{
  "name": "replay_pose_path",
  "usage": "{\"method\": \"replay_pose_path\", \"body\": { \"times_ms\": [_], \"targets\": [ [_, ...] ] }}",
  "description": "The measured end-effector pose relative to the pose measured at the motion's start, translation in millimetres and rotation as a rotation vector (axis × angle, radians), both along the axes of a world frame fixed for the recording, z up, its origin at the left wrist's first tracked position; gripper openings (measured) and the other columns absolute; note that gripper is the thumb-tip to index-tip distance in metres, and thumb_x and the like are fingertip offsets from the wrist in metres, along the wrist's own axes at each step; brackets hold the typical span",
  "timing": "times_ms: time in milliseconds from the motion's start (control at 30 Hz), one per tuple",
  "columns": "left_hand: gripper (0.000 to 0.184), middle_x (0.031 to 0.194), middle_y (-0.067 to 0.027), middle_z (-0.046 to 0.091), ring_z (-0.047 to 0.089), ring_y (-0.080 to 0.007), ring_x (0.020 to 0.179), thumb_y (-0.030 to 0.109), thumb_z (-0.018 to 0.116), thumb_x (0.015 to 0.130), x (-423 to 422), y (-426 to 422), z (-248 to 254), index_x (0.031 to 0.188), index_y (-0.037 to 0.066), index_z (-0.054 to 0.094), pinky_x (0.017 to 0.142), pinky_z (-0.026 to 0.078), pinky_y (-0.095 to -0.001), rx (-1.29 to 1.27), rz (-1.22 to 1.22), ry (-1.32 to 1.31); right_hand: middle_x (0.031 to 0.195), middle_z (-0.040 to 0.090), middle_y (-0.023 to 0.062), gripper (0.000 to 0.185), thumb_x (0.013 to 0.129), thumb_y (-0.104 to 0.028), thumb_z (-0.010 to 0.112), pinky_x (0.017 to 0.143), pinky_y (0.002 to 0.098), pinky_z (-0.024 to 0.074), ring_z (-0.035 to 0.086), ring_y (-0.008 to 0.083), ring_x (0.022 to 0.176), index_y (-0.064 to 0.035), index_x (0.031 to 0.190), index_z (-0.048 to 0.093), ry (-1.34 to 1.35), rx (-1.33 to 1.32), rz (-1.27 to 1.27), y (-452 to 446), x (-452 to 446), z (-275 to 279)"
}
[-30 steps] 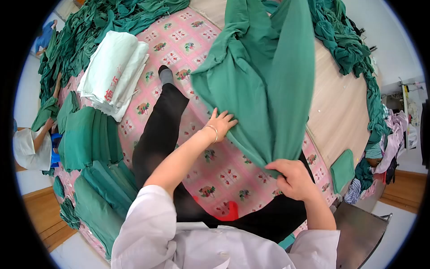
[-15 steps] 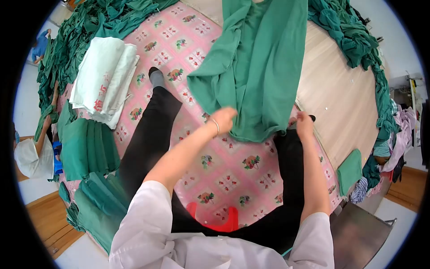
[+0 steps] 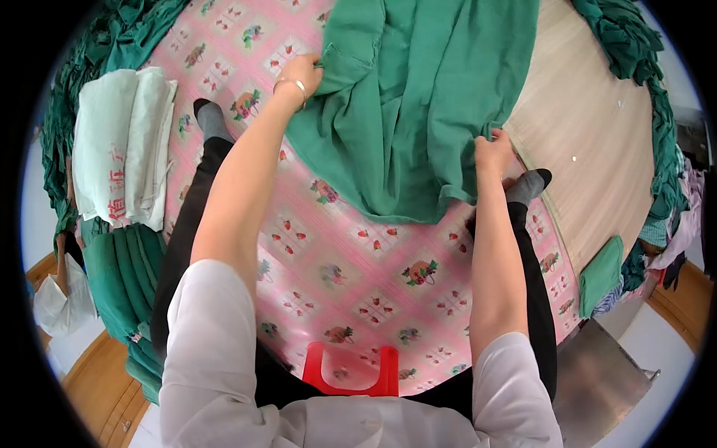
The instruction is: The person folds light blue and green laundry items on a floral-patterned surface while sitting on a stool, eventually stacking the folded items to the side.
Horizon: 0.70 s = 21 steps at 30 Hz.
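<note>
A large green cloth (image 3: 418, 112) lies spread in loose folds over the pink patterned sheet (image 3: 299, 254) in front of me, running out past the top of the view. My left hand (image 3: 301, 72), with a bangle at the wrist, is closed on the cloth's left edge. On the opposite side, my right hand (image 3: 494, 154) pinches its lower right edge close to my right foot. The near hem hangs in a curve between both hands.
Folded white cloths (image 3: 123, 145) with red lettering lie at left, above stacked folded green cloths (image 3: 123, 280). Heaped green fabric (image 3: 127, 37) lines the far left. A small folded green cloth (image 3: 602, 276) rests at right. A red plastic piece (image 3: 351, 387) is between my legs.
My left hand has moved away and to the left and now grips the cloth's edge. My right hand has moved up onto the cloth's right edge. The cloth is spread wider.
</note>
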<state>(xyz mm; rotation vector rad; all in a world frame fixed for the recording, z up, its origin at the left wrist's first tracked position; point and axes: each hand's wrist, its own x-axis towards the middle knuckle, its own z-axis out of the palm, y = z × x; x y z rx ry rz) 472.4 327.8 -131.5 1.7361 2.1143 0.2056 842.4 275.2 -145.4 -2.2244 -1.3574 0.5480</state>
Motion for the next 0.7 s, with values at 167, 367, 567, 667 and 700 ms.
{"method": "replay_pose_path", "body": {
  "times_ms": [167,367,567,667,700],
  "targets": [
    [0.024,0.078,-0.0114,0.062,0.058,-0.012,0.07,0.018,0.053,0.082,-1.9,-63.8,127.1,0.098,0.001,0.058,0.064,0.046,-0.0262,0.425,0.283,-0.427,0.086,0.06,0.0128,0.032,0.068,-0.007,0.056,0.071,0.0303,0.0451,0.057,0.0203,0.078,0.0041,0.098,0.056,0.361,0.408,-0.049,-30.1,-7.9,113.4],
    [0.031,0.094,-0.0037,0.059,0.053,-0.008,0.086,0.026,0.059,0.085,78.3,-190.3,245.2,0.104,0.001,0.056,0.077,0.041,-0.0214,0.139,0.345,-1.061,0.087,0.052,0.0174,0.026,0.069,-0.003,0.057,0.072,0.0378,0.0436,0.053,0.0348,0.083,0.0005,0.095,0.052,0.652,0.641,0.505,-125.7,-169.4,224.9],
    [0.018,0.088,-0.0047,0.063,0.06,-0.0108,0.074,0.013,0.054,0.087,56.9,-228.7,247.5,0.097,0.0,0.059,0.067,0.048,-0.0255,0.065,0.432,-1.563,0.086,0.062,0.0061,0.019,0.075,0.002,0.059,0.066,0.0209,0.0448,0.055,0.0084,0.068,0.002,0.093,0.061,1.589,0.096,0.426,-146.6,-158.3,252.8],
    [0.018,0.088,-0.0052,0.063,0.06,-0.0112,0.075,0.013,0.053,0.087,61.0,-238.6,249.1,0.098,0.0,0.059,0.068,0.049,-0.0247,0.058,0.442,-1.707,0.094,0.059,0.0079,0.028,0.08,-0.016,0.059,0.076,0.0288,0.0437,0.055,0.0159,0.085,0.0012,0.103,0.056,1.049,0.306,0.204,-120.0,-131.4,199.8],
    [0.018,0.088,-0.0052,0.063,0.06,-0.0112,0.075,0.013,0.053,0.087,61.5,-238.8,248.7,0.098,0.0,0.059,0.068,0.049,-0.0247,0.064,0.454,-1.715,0.094,0.059,0.0079,0.028,0.08,-0.016,0.059,0.076,0.0288,0.0437,0.055,0.0159,0.085,0.0012,0.103,0.056,1.042,0.296,0.214,-117.9,-128.3,190.0]
  ]
}}
